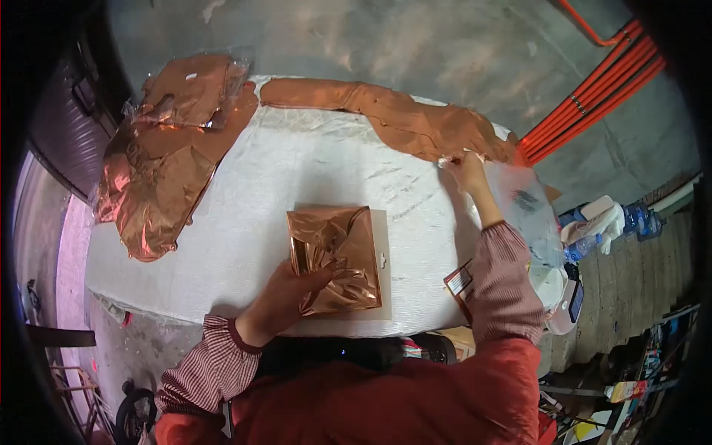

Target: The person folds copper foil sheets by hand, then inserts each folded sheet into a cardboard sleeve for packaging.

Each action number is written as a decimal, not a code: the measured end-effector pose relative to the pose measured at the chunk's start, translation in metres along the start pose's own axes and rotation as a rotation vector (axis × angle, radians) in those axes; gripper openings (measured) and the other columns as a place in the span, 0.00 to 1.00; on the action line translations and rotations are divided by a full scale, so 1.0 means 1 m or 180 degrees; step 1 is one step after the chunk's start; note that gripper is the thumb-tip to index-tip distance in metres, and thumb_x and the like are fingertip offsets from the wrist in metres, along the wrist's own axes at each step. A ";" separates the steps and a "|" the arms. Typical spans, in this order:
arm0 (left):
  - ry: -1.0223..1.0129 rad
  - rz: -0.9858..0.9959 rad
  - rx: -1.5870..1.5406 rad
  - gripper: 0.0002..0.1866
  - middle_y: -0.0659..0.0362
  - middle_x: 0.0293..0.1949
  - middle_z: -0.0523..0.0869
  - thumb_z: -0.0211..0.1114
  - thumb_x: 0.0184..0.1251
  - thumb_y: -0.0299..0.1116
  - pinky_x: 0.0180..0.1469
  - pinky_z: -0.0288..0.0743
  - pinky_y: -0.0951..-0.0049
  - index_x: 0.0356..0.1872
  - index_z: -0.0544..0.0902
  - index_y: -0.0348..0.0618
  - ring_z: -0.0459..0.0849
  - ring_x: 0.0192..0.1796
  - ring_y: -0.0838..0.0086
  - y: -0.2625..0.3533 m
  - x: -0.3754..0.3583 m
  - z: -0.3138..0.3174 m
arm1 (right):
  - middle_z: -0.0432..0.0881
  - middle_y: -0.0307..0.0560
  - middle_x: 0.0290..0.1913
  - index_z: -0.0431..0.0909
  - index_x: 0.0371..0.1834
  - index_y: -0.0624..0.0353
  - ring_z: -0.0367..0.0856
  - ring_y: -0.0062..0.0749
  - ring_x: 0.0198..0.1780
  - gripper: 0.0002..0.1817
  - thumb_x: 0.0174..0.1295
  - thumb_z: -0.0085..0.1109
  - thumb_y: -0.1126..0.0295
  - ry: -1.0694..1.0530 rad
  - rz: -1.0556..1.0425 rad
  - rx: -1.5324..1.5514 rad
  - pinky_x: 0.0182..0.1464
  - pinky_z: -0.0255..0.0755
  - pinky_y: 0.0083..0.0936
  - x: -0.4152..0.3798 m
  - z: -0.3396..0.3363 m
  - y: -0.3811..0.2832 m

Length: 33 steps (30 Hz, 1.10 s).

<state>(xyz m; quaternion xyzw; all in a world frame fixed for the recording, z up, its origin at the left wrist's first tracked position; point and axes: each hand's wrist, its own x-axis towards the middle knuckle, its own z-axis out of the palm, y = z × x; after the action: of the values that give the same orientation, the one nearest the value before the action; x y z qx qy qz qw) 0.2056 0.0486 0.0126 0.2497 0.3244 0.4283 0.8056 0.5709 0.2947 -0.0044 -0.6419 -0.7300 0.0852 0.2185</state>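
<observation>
A folded, shiny copper-coloured foil sheet point(345, 248) lies on a pale backing card point(382, 259) with a hang hole along its right side. My left hand point(285, 293) grips the foil's lower left edge, thumb on top. Stretched out at the far right, my right hand point(469, 174) has its fingers closed at the near edge of a long row of flat copper foil pieces point(415, 122). Something small and whitish shows at those fingertips, too small to name. Just right of that hand lies a clear plastic bag point(526, 211).
More copper foil point(163, 178) drapes over the left end of the white-covered table point(245, 193), with a plastic-wrapped foil packet point(189, 89) on top. A printed card point(460, 280) is by my right forearm. Orange pipes point(593, 89), bottles point(582, 246) and a white tub point(547, 288) stand right.
</observation>
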 end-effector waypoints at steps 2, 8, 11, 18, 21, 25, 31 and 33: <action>-0.0044 -0.0049 -0.0220 0.19 0.52 0.53 0.80 0.56 0.69 0.23 0.54 0.79 0.68 0.59 0.70 0.32 0.82 0.52 0.68 -0.001 -0.004 -0.008 | 0.82 0.37 0.29 0.83 0.37 0.62 0.78 0.20 0.27 0.08 0.59 0.65 0.69 -0.0821 0.0124 0.1620 0.31 0.71 0.16 -0.028 -0.020 -0.048; 0.0126 -0.0150 -0.0105 0.18 0.50 0.54 0.80 0.56 0.69 0.22 0.56 0.79 0.65 0.59 0.70 0.31 0.81 0.55 0.65 0.000 -0.019 -0.024 | 0.84 0.46 0.37 0.78 0.50 0.67 0.84 0.27 0.36 0.11 0.67 0.55 0.74 -0.2327 0.0581 0.2985 0.40 0.80 0.23 -0.130 -0.009 -0.146; 0.0331 -0.0191 0.0220 0.15 0.57 0.43 0.81 0.58 0.68 0.23 0.40 0.72 0.75 0.54 0.73 0.34 0.78 0.40 0.76 -0.001 -0.021 -0.029 | 0.83 0.47 0.37 0.76 0.49 0.70 0.84 0.29 0.37 0.11 0.67 0.55 0.75 -0.2413 0.0674 0.3147 0.40 0.80 0.24 -0.147 -0.002 -0.141; 0.0302 -0.0545 0.1010 0.10 0.66 0.30 0.82 0.60 0.68 0.26 0.29 0.72 0.82 0.47 0.79 0.36 0.77 0.27 0.85 0.018 0.000 -0.008 | 0.82 0.47 0.41 0.76 0.51 0.69 0.82 0.28 0.41 0.12 0.69 0.51 0.76 -0.2045 0.0810 0.3298 0.45 0.78 0.23 -0.166 0.008 -0.130; 0.0376 -0.0538 0.1539 0.09 0.64 0.32 0.82 0.60 0.67 0.25 0.31 0.74 0.82 0.46 0.79 0.36 0.78 0.29 0.84 0.012 0.027 -0.009 | 0.82 0.46 0.41 0.76 0.52 0.68 0.82 0.26 0.42 0.12 0.69 0.51 0.76 -0.1376 0.0536 0.3094 0.46 0.77 0.22 -0.169 0.020 -0.123; 0.0587 -0.0460 0.0994 0.03 0.64 0.21 0.77 0.64 0.60 0.25 0.20 0.62 0.78 0.30 0.79 0.38 0.72 0.19 0.82 -0.009 0.044 -0.027 | 0.81 0.50 0.44 0.74 0.55 0.67 0.82 0.34 0.45 0.14 0.67 0.50 0.78 -0.0626 -0.0437 0.1637 0.49 0.75 0.24 -0.173 0.009 -0.153; 0.0599 -0.0781 0.1125 0.06 0.61 0.32 0.83 0.62 0.65 0.25 0.30 0.75 0.80 0.42 0.80 0.38 0.80 0.28 0.80 0.006 0.023 -0.005 | 0.67 0.63 0.63 0.60 0.66 0.67 0.63 0.57 0.66 0.29 0.65 0.52 0.67 -0.0546 -0.1560 0.0864 0.67 0.59 0.42 -0.179 0.032 -0.178; 0.0572 -0.0840 0.1102 0.06 0.61 0.31 0.83 0.62 0.65 0.25 0.30 0.76 0.80 0.42 0.80 0.38 0.80 0.28 0.80 0.003 0.026 -0.015 | 0.61 0.67 0.67 0.57 0.68 0.70 0.57 0.61 0.69 0.35 0.63 0.56 0.60 -0.0748 -0.1731 0.0875 0.70 0.52 0.45 -0.183 0.038 -0.177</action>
<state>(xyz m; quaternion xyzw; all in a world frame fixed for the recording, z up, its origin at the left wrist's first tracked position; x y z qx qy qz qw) 0.2037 0.0745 -0.0036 0.3004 0.4933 0.2777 0.7677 0.4099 0.0942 -0.0045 -0.3737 -0.8766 0.1949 0.2321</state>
